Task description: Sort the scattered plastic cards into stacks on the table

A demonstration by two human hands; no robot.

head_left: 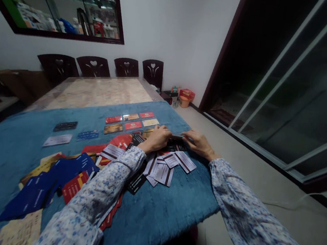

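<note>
My left hand (157, 138) and my right hand (199, 144) are closed on opposite ends of a thin card (177, 137), seen nearly edge-on. Whether it is one card or a small stack, I cannot tell. Below them, white cards with dark stripes (164, 174) lie overlapping beside a black card (136, 183). A red card (133, 125), a gold card (113, 128) and several others lie in rows beyond my hands. My left forearm covers part of a loose heap with blue cards (63, 169) and red cards (74, 186).
A blue cloth (171, 204) covers the near part of the table (104, 87). Apart on the left lie a black card (65, 126), a blue card (87, 135) and a white card (57, 140). Several dark chairs (92, 67) stand behind the table, and a glass door (292, 83) is at right.
</note>
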